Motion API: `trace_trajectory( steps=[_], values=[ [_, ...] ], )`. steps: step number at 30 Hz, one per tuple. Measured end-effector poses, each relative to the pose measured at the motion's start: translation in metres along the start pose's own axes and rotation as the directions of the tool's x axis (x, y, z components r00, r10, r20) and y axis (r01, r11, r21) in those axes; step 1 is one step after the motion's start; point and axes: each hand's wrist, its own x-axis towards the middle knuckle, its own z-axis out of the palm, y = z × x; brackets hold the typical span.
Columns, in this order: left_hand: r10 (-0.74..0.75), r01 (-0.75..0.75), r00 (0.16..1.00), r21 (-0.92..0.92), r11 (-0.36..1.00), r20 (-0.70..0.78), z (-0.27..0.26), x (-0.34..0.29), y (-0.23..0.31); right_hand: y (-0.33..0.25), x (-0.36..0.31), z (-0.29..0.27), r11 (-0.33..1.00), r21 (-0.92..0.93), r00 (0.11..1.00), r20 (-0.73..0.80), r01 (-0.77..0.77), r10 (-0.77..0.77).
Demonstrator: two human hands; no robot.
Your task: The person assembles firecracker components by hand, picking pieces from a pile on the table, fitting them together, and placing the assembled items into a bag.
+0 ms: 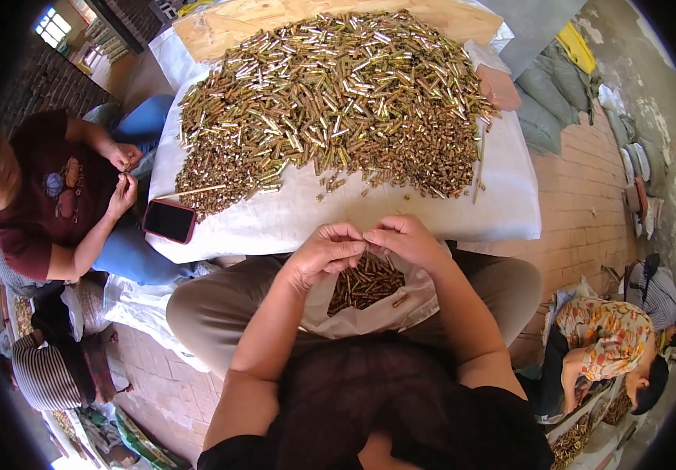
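Note:
My left hand [327,251] and my right hand [405,240] meet in front of me, just past the near edge of the table. Both are closed in a pinch, fingertips together. Whatever they hold between them is too small and hidden to name. Right beneath them, a white bag [424,301] sits open in my lap, with many slim brass-coloured metal pieces [363,286] inside. On the white-covered table, a large heap of similar shiny metal pieces [338,86] spreads out. Smaller, shorter pieces [432,168] lie along the heap's near side.
A phone [169,221] and a thin stick [190,191] lie at the table's left; another stick [480,160] lies at right. A wooden board [220,33] and a brick [499,88] border the heap. A person [56,196] sits close left; others work behind. Filled sacks [545,98] stand right.

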Motion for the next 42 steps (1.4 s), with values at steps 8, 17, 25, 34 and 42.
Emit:
trace_trajectory(
  steps=[8, 17, 25, 34, 42],
  values=[
    [0.798, 0.059, 0.603, 0.998, -0.038, -0.005, 0.013, 0.071, 0.002, 0.003, 0.08, -0.022, 0.331, -0.944, 0.844, -0.19, -0.016, -0.501],
    [0.763, -0.173, 0.609, 0.902, 0.395, -0.218, -0.01, 0.074, -0.004, 0.006, 0.1, -0.022, 0.158, -0.987, 0.898, -0.045, 0.028, -0.438],
    [0.404, -0.302, 0.835, 0.304, 0.904, -0.373, 0.009, 0.03, 0.01, -0.007, 0.079, -0.018, 0.898, -0.439, 0.913, -0.378, -0.03, -0.155],
    [0.324, -0.338, 0.879, 0.024, 0.941, -0.35, 0.039, -0.006, 0.0, -0.016, -0.001, 0.005, 0.907, 0.419, 0.979, -0.159, -0.05, 0.128],
    [0.331, -0.355, 0.907, -0.05, 0.934, -0.262, 0.049, -0.015, -0.01, -0.021, -0.03, 0.015, 0.917, 0.398, 0.978, -0.196, 0.014, 0.07]
  ],
)
